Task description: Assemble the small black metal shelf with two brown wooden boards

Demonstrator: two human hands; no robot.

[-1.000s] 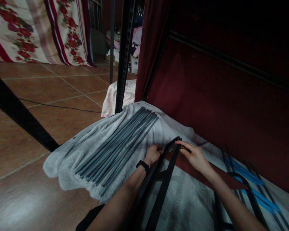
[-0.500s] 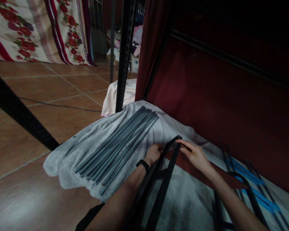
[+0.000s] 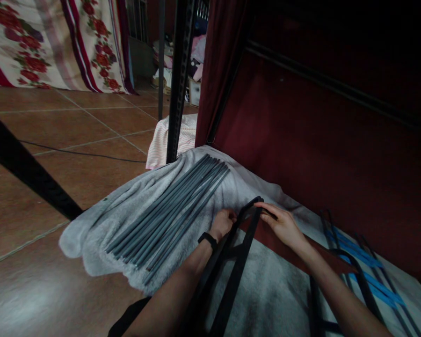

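A black metal frame (image 3: 241, 255) with a rounded end and a crossbar slants up between my forearms. My right hand (image 3: 282, 225) grips its far corner, fingers laid over the top and thumb beneath. On the frame's left side, my left hand (image 3: 223, 222) is closed with curled fingers against the bar; its fingertips are partly hidden, and what they pinch does not show. A black band (image 3: 208, 240) circles my left wrist. Several thin grey rods (image 3: 168, 213) lie side by side on the grey blanket (image 3: 91, 234), left of my left hand.
A second black frame (image 3: 364, 276) and rods with blue strips (image 3: 382, 288) lie at right. Behind stands a dark red panel (image 3: 301, 140). Black perforated posts (image 3: 178, 84) rise around the blanket. Beyond are tiled floor (image 3: 101, 182), a cable (image 3: 80, 153) and a floral curtain (image 3: 38, 47).
My view has shifted slightly, so things appear a little further left. Both hands keep their places on the black metal frame.
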